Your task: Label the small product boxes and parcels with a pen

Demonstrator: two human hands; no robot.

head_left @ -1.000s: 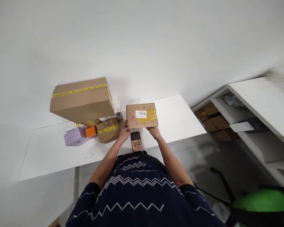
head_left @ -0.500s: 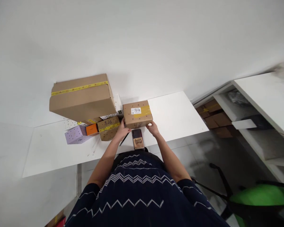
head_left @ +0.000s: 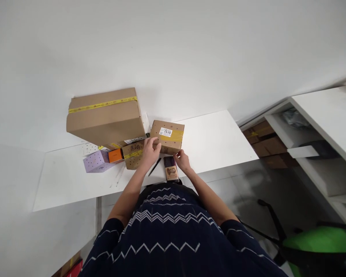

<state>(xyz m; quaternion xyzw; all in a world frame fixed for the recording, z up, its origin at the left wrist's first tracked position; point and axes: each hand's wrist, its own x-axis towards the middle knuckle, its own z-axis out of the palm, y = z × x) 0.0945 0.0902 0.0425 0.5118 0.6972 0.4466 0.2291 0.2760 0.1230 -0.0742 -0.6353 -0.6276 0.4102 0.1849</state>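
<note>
The small cardboard box (head_left: 167,136) sits on the white worktop (head_left: 219,142) toward its far edge, just right of a stack of other parcels. It looks stiff and light enough for two hands, with flat sides that should give a sure hold; taking it by two opposite side faces, as now, seems the safest place, since the taped top may be slick. The left hand (head_left: 150,151) lies against the box's near left side, its fingers (head_left: 155,141) curled onto the upper edge and closed on the cardboard; the right hand (head_left: 182,160) pinches the near right bottom corner, fingers together on it. The box is plain brown, dotted with small punched holes, carrying a white label printed 7519 and a strip of yellow tape across the top. Just in front of it, near the worktop's front edge, lie a phone (head_left: 171,168) and a dark pen (head_left: 155,166). To the left stand a large taped carton (head_left: 106,115), a smaller brown box (head_left: 133,154), an orange box (head_left: 115,155) and a lilac box (head_left: 95,161).
</note>
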